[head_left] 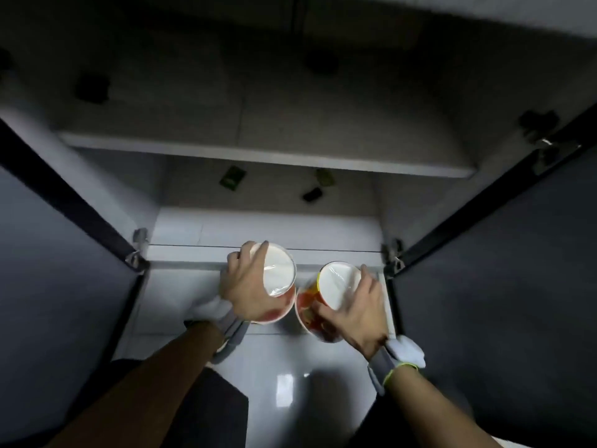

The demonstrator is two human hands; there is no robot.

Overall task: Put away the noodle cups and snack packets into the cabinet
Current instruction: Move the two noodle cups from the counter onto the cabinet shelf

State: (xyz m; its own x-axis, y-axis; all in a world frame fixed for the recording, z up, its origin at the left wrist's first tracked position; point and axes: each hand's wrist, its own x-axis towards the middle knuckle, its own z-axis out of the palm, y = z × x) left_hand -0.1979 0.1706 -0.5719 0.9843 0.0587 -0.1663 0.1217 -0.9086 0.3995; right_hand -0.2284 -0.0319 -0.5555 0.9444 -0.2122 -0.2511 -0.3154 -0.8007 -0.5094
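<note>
I hold two noodle cups in front of an open cabinet (265, 156). My left hand (242, 282) grips the left noodle cup (279, 273), red-sided with its white base turned toward me. My right hand (355, 312) grips the right noodle cup (337, 282), red and yellow with a white base, tilted the same way. The two cups almost touch each other, level with the cabinet's lower front edge. Both wrists wear grey straps with white pads.
Two dark cabinet doors stand open, one at the left (58, 253) and one at the right (517, 270). A white shelf (258, 155) divides the cabinet. Small dark and green packets (232, 177) lie at the back of the lower compartment. Glossy floor (284, 399) lies below.
</note>
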